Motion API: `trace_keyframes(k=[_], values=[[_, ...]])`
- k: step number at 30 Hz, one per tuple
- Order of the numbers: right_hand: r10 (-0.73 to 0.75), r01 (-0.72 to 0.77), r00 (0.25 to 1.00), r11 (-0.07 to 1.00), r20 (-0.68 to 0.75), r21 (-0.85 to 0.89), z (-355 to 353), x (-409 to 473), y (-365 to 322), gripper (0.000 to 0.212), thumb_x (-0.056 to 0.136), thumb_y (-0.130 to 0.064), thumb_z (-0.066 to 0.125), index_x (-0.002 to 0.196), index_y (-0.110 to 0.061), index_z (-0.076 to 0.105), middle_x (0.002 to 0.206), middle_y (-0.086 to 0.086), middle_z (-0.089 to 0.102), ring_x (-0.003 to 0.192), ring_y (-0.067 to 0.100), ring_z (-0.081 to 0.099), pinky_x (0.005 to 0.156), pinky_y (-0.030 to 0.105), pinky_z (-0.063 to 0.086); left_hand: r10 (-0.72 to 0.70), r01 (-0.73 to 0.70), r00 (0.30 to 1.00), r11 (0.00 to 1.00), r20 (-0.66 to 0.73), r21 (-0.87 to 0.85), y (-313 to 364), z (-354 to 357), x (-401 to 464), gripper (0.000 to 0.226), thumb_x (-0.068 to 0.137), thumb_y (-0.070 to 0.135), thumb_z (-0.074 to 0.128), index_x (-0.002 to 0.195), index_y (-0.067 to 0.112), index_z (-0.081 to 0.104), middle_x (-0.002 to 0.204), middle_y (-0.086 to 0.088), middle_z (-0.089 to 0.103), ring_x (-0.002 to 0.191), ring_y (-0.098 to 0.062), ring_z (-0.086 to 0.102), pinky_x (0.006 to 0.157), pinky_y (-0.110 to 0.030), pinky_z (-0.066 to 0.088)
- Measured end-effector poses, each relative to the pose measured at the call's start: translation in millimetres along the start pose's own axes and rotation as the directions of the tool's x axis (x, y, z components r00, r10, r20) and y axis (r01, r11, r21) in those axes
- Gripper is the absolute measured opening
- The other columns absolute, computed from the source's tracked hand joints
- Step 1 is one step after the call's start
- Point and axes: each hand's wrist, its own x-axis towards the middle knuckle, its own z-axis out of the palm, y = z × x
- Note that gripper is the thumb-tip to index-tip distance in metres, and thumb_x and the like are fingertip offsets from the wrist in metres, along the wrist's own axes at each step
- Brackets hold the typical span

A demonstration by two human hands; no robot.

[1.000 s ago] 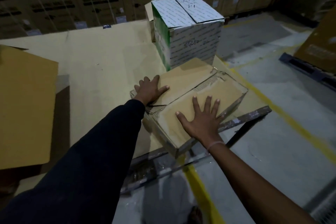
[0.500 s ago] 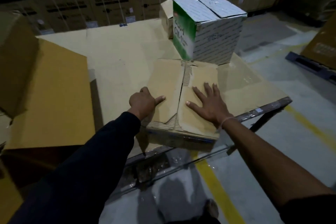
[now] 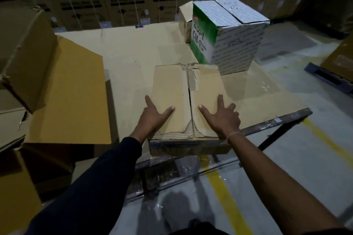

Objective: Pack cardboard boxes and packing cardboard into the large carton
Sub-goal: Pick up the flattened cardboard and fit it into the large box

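A small brown cardboard box [image 3: 172, 86] with torn top flaps lies at the near edge of the cardboard-covered table [image 3: 133, 47]. My left hand [image 3: 152, 118] grips its left near corner, thumb on the top flap and fingers down the side. My right hand [image 3: 223, 118] grips the right near corner, thumb and fingers spread over the other flap. The large carton [image 3: 24, 53] stands at the left, its open flap [image 3: 72, 101] lying over the table's left side. A white and green box [image 3: 238, 40] stands closed just behind the small box.
Another small brown box [image 3: 184, 21] sits behind the white and green one. Stacked printed cartons [image 3: 124, 0] line the back wall. The table's metal edge [image 3: 277, 122] runs at the right. A yellow line [image 3: 225, 196] marks the floor, and a blue pallet [image 3: 328, 76] lies at the far right.
Both hands have turned the small brown box from slanted to square with the table edge and drawn it nearer. My view has swung left, showing more of the large carton.
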Motion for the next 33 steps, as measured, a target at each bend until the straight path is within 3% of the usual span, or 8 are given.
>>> trace_keyframes(k=[5,11,17,21,33], values=[[-0.089,0.088,0.995,0.996,-0.037,-0.021,-2.5,1.8,5.3,0.118,0.066,-0.108,0.026,0.163,-0.041,0.013,0.139,0.024,0.041,0.12,0.046,0.054,0.096,0.05,0.049,-0.072,0.072,0.997,0.997,-0.032,0.003,6.3,9.3,-4.2,0.128,0.064,0.084,0.074,0.152,0.011,0.017,0.144,-0.014,0.057,0.122,-0.035,0.061,0.087,-0.038,0.053],[-0.224,0.226,0.97,0.974,0.091,-0.015,-17.5,43.9,-9.6,0.112,0.067,-0.105,0.037,0.162,-0.047,0.018,0.143,0.023,0.039,0.128,0.045,0.048,0.101,0.05,0.047,-0.158,0.155,0.981,0.987,-0.109,-0.04,16.9,7.7,3.0,0.122,0.064,0.082,0.077,0.145,0.009,0.022,0.14,-0.013,0.058,0.119,-0.035,0.062,0.076,-0.034,0.045],[-0.278,0.276,0.95,0.961,0.141,0.031,-26.5,49.9,-14.7,0.113,0.065,-0.102,0.045,0.161,-0.047,0.022,0.146,0.024,0.039,0.132,0.046,0.046,0.103,0.051,0.046,-0.207,0.188,0.967,0.973,-0.147,-0.134,19.5,7.0,-4.8,0.129,0.06,0.08,0.08,0.151,0.01,0.019,0.139,-0.013,0.059,0.118,-0.033,0.062,0.078,-0.033,0.047],[-0.332,0.326,0.935,0.943,0.123,0.062,-30.9,39.7,-21.2,0.117,0.06,-0.105,0.043,0.16,-0.048,0.024,0.147,0.023,0.038,0.133,0.045,0.045,0.102,0.051,0.046,-0.225,0.199,0.958,0.968,-0.179,-0.154,16.6,-4.3,-16.2,0.122,0.062,0.079,0.081,0.149,0.015,0.024,0.139,-0.011,0.058,0.118,-0.032,0.061,0.078,-0.034,0.05],[-0.438,0.427,0.898,0.891,0.044,0.155,-50.4,10.9,-93.0,0.117,0.058,-0.107,0.041,0.159,-0.052,0.022,0.134,0.015,0.041,0.122,0.04,0.052,0.091,0.045,0.049,-0.166,0.133,0.905,0.985,-0.392,-0.111,18.7,-96.9,-46.9,0.122,0.058,0.077,0.084,0.147,0.014,0.03,0.141,-0.006,0.058,0.123,-0.033,0.061,0.094,-0.048,0.056]])
